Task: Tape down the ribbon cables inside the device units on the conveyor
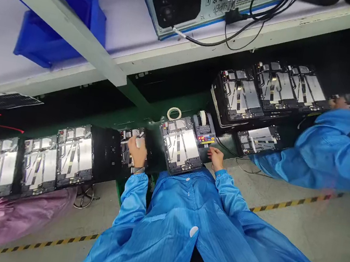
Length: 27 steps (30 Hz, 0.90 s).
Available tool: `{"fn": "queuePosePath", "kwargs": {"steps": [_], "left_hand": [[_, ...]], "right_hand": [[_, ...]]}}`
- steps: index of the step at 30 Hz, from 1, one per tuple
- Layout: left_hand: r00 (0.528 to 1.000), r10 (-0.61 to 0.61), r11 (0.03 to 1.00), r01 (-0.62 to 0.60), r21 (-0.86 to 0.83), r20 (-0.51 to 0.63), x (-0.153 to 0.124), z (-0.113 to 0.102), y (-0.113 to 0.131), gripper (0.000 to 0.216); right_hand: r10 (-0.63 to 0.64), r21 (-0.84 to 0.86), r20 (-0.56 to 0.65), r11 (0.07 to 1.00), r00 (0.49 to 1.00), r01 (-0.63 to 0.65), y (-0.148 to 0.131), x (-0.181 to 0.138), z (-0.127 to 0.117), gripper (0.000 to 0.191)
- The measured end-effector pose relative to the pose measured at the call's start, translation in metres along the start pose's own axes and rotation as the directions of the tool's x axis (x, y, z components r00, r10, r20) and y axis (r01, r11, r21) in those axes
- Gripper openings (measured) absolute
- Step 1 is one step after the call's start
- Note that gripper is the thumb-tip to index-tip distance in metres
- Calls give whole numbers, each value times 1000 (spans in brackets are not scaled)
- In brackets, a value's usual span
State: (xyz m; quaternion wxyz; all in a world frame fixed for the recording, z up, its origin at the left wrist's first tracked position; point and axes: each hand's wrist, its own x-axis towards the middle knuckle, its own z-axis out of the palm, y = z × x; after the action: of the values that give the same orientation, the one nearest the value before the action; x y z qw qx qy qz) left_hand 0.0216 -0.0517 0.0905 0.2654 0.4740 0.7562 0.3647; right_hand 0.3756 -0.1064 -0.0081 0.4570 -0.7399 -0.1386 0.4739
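Observation:
My left hand [138, 152] is over a partly hidden opened device [125, 135] with exposed inner parts, left of my lap. Its fingers are blurred, and I cannot tell whether they grip anything. Directly in front of me lies another opened flat device [184, 145], with silver panels and dark cables in a black frame. Right of it stands a tape dispenser [204, 129] with a white roll and coloured buttons. My right hand [216, 159] is at the dispenser's front edge, fingertips drawn together; whatever is between them is too small to make out.
A tape roll [174, 113] lies behind the middle device. Similar devices [74, 155] line the left side; stacked ones [238, 94] stand right. A co-worker's blue sleeve [335, 147] reaches in from the right, a pink sleeve [14, 220] from the left. Overhead is a shelf [187, 55].

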Motion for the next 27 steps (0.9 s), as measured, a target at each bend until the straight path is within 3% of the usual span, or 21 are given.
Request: {"fn": "queuePosePath", "kwargs": {"steps": [4,8,14,22,27], "left_hand": [[995,61,989,-50,-137,77,11,45,12,48],[982,121,979,-94,-183,142,18,68,24,47],[984,88,980,-57,-193,157,17,68,22,43],[983,113,978,-85,-189,143,20,68,19,47],[979,148,981,-127,-150,143,20,74,29,43]], "right_hand": [[87,55,-22,995,996,-85,7,7,11,27],[136,92,-28,987,990,-133,8,8,13,23],[179,160,29,970,983,-181,9,4,14,24],[203,244,-72,953,976,-180,23,-4,22,21],[258,246,-55,940,965,-238,11,5,41,25]]}}
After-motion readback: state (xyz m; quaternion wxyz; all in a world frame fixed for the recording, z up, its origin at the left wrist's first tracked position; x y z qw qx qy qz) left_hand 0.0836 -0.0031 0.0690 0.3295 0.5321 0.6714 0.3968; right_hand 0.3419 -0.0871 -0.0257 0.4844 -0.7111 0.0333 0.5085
